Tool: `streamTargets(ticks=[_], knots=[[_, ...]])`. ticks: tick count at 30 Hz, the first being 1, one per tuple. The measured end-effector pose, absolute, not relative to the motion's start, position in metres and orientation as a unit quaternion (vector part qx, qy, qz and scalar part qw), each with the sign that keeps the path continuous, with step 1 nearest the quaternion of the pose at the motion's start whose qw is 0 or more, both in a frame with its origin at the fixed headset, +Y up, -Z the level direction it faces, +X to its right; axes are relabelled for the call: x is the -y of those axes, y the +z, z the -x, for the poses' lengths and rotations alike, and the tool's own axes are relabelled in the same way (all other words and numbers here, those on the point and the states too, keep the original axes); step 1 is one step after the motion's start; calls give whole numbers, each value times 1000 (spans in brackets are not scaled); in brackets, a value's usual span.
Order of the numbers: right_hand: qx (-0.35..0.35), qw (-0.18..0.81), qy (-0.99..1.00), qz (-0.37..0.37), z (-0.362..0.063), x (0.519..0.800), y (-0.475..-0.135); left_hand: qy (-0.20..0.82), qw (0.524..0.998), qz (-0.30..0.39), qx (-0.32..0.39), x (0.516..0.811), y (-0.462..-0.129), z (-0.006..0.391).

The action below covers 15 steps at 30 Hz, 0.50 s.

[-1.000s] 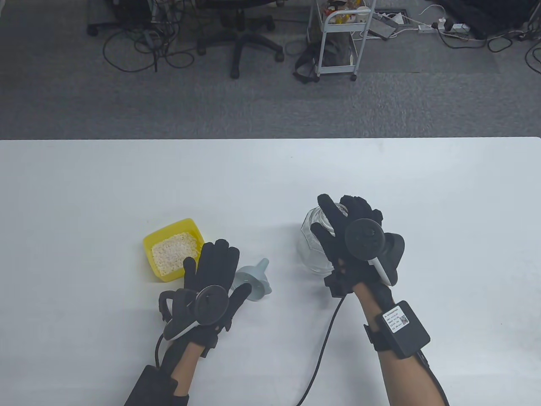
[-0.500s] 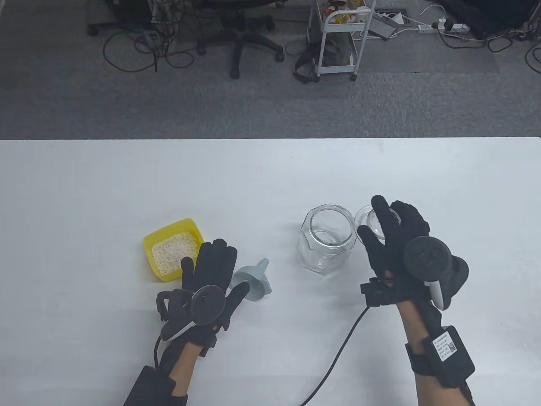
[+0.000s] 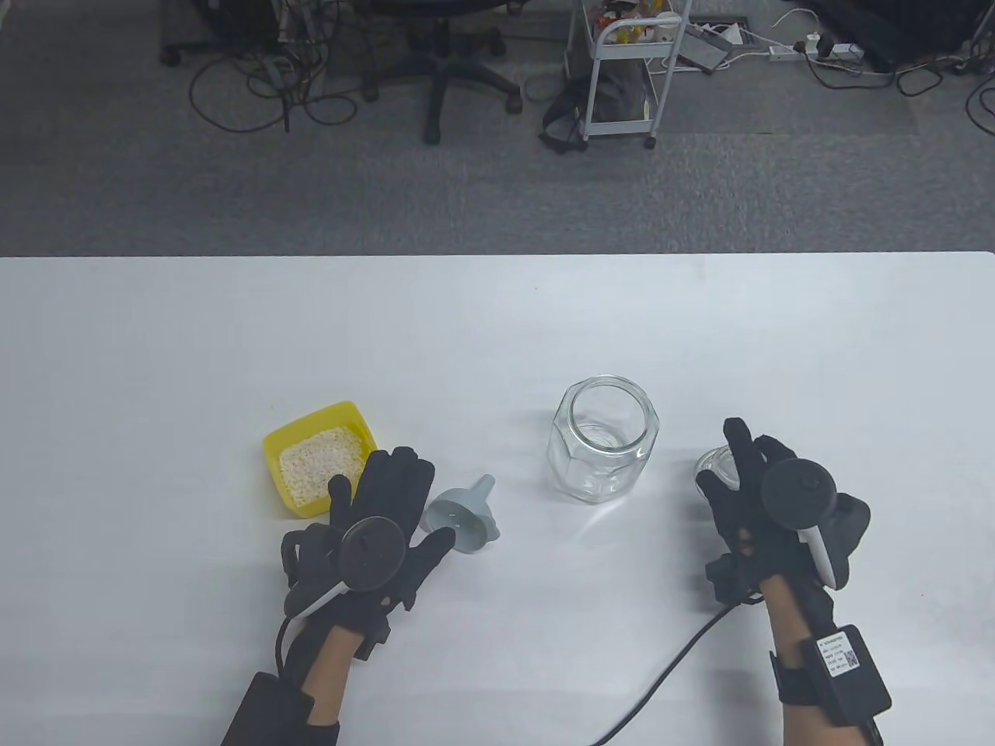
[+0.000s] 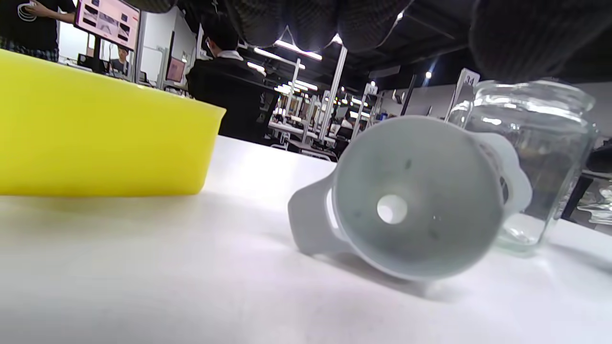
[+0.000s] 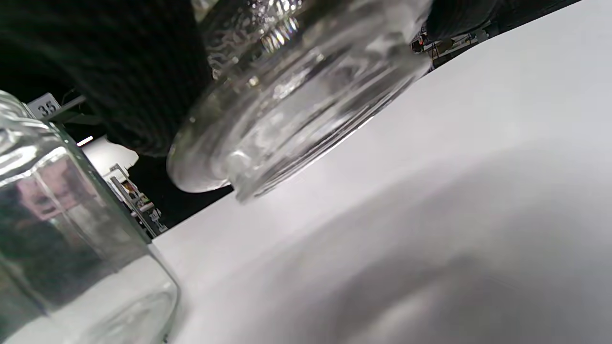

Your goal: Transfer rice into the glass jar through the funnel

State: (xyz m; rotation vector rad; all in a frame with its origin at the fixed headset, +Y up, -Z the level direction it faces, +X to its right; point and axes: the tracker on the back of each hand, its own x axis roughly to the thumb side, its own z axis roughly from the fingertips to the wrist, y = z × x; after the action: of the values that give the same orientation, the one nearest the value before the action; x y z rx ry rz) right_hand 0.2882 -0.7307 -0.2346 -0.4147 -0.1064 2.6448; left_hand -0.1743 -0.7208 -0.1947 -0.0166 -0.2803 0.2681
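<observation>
The open glass jar (image 3: 605, 440) stands upright at the table's middle; it also shows in the left wrist view (image 4: 530, 157) and the right wrist view (image 5: 57, 229). My right hand (image 3: 746, 486) holds the glass lid (image 3: 713, 465), (image 5: 296, 91) just above the table, right of the jar. The grey funnel (image 3: 465, 519), (image 4: 411, 198) lies on its side, mouth toward my left hand. My left hand (image 3: 389, 505) hovers flat and empty between the funnel and the yellow bowl (image 3: 274, 451), (image 4: 95, 138) of rice (image 3: 320, 463).
The white table (image 3: 497, 326) stretches far behind the objects. A black cable (image 3: 661, 668) runs from my right wrist to the near edge.
My right hand lifted the lid off the jar, carried it right and lowered it toward me near the table. My left hand drifted slightly toward me.
</observation>
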Motion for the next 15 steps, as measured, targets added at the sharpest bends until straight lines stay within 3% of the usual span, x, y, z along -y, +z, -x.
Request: streamTargets(ticks=[15], knots=[[-38,175,970,164,-281,752,-243,58,990,8,129,725,-195,167]])
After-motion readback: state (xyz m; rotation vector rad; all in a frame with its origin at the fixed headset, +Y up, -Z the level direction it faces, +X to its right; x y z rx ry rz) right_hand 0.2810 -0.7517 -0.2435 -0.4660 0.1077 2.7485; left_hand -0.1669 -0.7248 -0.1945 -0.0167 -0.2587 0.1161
